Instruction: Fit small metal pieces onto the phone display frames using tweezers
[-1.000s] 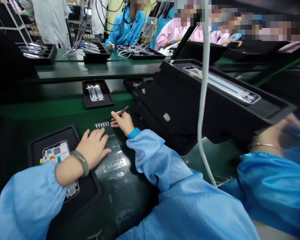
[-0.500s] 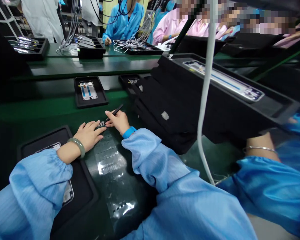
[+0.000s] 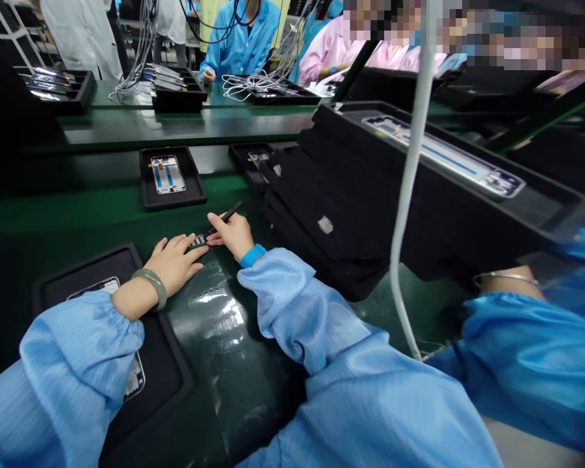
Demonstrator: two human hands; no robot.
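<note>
My left hand [image 3: 174,265], with a green bangle at the wrist, lies flat with its fingers spread on the green table [image 3: 244,383]. Its fingertips touch a small strip of metallic parts [image 3: 197,241]. Just right of it, my right hand [image 3: 231,235] pinches dark tweezers [image 3: 230,213], whose tips are hidden by the fingers near the strip. Under my left forearm is a black tray [image 3: 168,364] with a phone frame [image 3: 136,378], partly covered by the sleeve. Beyond my hands another black tray [image 3: 198,192] holds a phone frame [image 3: 168,175] with blue strips.
Black cloth [image 3: 322,195] and a large tray [image 3: 511,214] stand at the right, behind a hanging white cable [image 3: 403,227]. A co-worker's blue sleeve [image 3: 526,364] reaches in there. Trays with cables and people are across the bench.
The two trays beyond my hands sit slightly further left in view, and the large right tray slightly further right. A clear strip with black marks no longer shows below my hands. Both hands stay nearly still.
</note>
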